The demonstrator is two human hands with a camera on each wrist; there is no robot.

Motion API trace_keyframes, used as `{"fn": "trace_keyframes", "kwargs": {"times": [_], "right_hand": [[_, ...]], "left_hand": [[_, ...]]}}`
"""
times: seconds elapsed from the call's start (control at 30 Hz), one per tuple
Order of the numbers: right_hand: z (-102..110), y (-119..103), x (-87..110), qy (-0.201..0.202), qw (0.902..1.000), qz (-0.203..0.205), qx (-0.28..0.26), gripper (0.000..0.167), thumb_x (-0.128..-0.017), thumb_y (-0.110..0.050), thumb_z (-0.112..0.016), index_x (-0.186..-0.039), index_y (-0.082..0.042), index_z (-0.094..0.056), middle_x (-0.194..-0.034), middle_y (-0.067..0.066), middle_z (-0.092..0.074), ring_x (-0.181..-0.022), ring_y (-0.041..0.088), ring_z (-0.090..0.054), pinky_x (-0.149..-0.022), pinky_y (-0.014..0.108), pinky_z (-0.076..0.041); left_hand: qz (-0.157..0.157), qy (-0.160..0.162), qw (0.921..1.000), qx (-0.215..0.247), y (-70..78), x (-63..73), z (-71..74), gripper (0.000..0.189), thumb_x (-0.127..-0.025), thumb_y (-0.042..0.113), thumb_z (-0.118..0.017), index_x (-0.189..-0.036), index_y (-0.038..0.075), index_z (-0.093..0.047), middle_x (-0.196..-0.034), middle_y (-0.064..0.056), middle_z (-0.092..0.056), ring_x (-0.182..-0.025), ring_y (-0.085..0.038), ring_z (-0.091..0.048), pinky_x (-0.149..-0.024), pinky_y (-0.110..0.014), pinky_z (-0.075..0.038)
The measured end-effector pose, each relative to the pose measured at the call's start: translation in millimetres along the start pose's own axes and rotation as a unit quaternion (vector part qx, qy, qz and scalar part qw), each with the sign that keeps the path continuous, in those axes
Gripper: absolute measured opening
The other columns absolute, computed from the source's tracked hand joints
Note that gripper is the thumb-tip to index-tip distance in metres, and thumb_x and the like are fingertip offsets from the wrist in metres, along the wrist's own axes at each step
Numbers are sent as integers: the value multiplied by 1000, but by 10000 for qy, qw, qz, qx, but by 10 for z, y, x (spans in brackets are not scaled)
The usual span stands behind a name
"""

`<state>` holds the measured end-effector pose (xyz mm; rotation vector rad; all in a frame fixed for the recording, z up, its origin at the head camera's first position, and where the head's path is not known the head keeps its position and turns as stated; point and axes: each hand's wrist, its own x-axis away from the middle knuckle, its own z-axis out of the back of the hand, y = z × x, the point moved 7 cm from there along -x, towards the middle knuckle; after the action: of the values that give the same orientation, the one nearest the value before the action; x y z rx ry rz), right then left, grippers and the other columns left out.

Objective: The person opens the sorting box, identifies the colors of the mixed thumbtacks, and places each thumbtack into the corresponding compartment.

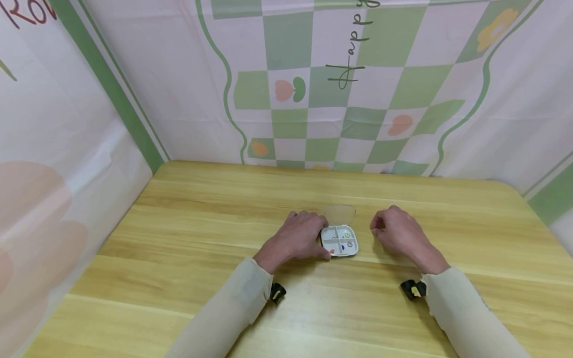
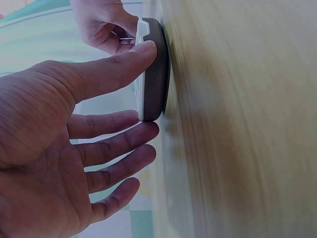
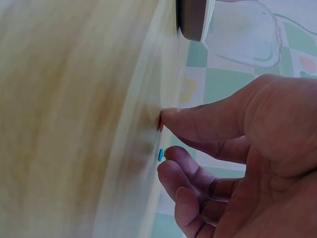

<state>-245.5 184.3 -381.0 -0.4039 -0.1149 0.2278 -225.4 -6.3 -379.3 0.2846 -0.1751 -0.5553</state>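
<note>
A small white pill box (image 1: pixel 343 255) with a dark grey outer side (image 2: pixel 157 79) lies on the table, divided into several compartments that hold small coloured pieces. Its clear lid (image 1: pixel 341 214) is swung up at the far side. My left hand (image 1: pixel 299 236) grips the box's left end, thumb on the near side and index finger at the far side; the other fingers stay loose. To the right of the box, my right hand (image 1: pixel 398 231) is low over the wood, thumb and index finger pinching a small red piece (image 3: pixel 161 124). A small blue piece (image 3: pixel 161 154) is by its middle fingertip.
The wooden table (image 1: pixel 179 223) has rounded far corners. Behind it hangs a printed cloth (image 1: pixel 291 40) with green checks, and another cloth (image 1: pixel 67 124) hangs along the left side. A black strap piece (image 1: pixel 413 289) shows under the right sleeve, another (image 1: pixel 277 293) under the left.
</note>
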Motion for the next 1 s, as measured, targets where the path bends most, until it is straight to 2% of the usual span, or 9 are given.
{"fn": "trace_keyframes", "kwargs": {"times": [0.3,0.6,1.0], "right_hand": [[7,17,0,-5,10000,-96,26,3,-88,-5,-74,-89,-3,-71,-89,8,-66,-80,26,-57,-74,47,-48],[10,39,10,8,9995,-247,173,7,-91,-9,-73,-85,-7,-71,-84,8,-64,-74,24,-55,-65,41,-46],[16,20,16,46,9996,-169,199,9,-91,-9,-72,-83,-7,-71,-81,6,-64,-71,22,-54,-64,40,-46]], "left_hand": [[-13,0,10000,14,-2,2,-1,63,-77,48,-88,-124,12,-67,-103,4,-66,-92,-16,-55,-86,-35,-39],[-20,21,10000,-3,-3,-2,-2,62,-76,48,-88,-124,12,-68,-102,4,-65,-91,-15,-55,-85,-35,-39],[-10,-6,10000,12,-2,0,-7,63,-77,48,-88,-125,12,-67,-103,4,-65,-92,-16,-55,-86,-36,-40]]}}
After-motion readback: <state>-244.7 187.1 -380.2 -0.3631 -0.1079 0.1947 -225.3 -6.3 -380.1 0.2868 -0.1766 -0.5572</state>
